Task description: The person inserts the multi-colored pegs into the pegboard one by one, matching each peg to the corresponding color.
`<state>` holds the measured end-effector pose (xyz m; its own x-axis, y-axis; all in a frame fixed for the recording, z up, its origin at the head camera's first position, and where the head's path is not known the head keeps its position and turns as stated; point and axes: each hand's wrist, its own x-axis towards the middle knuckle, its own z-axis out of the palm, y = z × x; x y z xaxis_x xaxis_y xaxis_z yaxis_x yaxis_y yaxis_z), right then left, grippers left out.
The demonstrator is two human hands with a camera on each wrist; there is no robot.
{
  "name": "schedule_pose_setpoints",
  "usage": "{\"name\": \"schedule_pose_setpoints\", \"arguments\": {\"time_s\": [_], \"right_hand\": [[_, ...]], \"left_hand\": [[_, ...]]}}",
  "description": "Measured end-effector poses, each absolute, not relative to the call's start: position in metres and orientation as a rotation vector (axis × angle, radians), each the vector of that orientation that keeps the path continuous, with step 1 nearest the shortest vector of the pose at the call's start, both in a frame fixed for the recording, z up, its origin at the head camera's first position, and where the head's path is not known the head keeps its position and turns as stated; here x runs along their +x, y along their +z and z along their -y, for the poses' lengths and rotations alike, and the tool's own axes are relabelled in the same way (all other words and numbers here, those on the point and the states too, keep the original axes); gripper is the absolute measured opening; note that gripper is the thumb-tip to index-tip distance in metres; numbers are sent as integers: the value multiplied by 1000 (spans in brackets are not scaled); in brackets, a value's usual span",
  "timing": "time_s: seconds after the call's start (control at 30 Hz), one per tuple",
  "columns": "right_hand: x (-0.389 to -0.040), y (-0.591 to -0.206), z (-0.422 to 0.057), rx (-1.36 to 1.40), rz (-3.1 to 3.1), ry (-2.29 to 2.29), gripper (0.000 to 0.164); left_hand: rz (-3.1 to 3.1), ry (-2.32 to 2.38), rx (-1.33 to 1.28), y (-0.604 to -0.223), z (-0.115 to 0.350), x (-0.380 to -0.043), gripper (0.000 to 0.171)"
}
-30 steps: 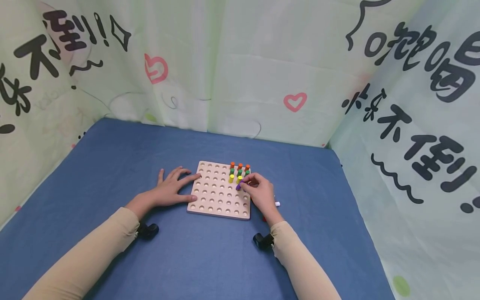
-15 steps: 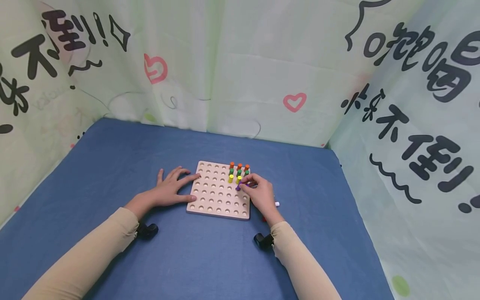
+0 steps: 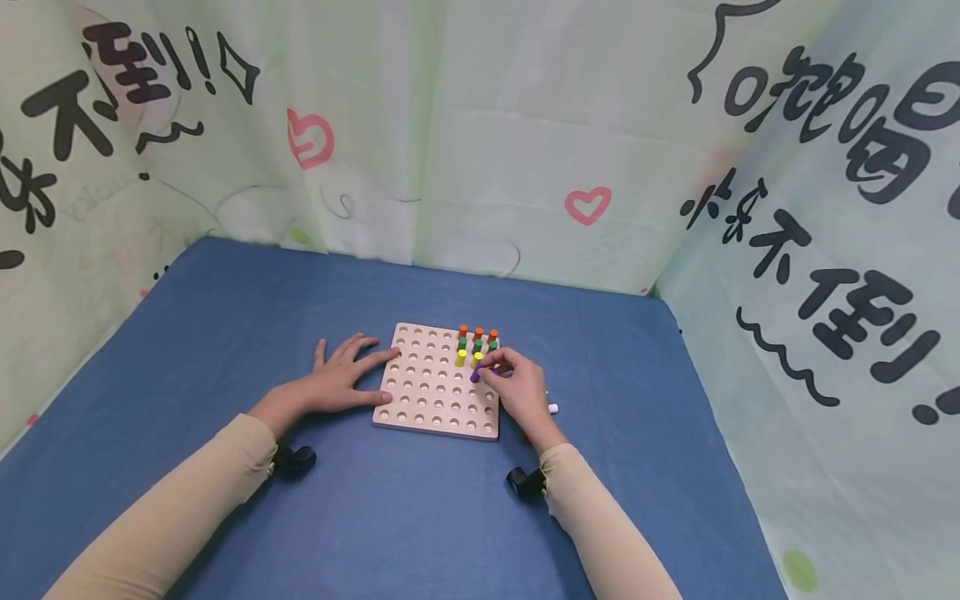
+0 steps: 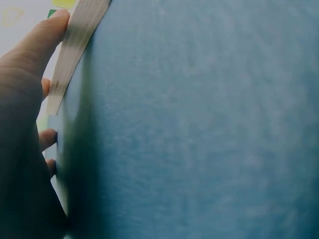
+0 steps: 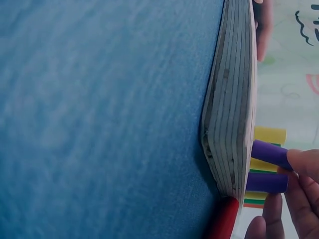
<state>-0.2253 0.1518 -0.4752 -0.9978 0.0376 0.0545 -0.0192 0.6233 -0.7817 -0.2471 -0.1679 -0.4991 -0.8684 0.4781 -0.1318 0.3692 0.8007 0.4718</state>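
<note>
A square wooden pegboard (image 3: 427, 392) with rows of round holes lies on the blue cloth. My left hand (image 3: 341, 379) is spread at its left side, with thumb and a finger on the board's edge; the left wrist view shows the thumb (image 4: 47, 37) against the wooden side. My right hand (image 3: 521, 385) pinches a purple peg (image 5: 269, 152) over the right part of the board. That peg leans slightly, its lower end at the board's surface. Beside it a second purple peg (image 5: 266, 182) stands straight, close to the fingers. Yellow pegs (image 3: 461, 358) stand just behind.
Farther back on the board stand green pegs (image 3: 462, 343) and orange pegs (image 3: 478, 333). Right of the board lie a white peg (image 3: 553, 408) and a red peg (image 5: 223, 219), partly hidden by the right hand in the head view. Printed curtains (image 3: 487, 150) surround the table.
</note>
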Motion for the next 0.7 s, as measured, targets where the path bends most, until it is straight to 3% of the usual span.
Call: {"name": "schedule_pose_setpoints", "arguments": {"time_s": [0.33,0.7], "right_hand": [[-223,-474,-153,98,2803,1239,2],[-218,-472,-164,152,2809,1148,8]], "left_hand": [[-2794,370,641,-480,158,-246,89],[-2764,349,615,-472,156,-244,90]]}}
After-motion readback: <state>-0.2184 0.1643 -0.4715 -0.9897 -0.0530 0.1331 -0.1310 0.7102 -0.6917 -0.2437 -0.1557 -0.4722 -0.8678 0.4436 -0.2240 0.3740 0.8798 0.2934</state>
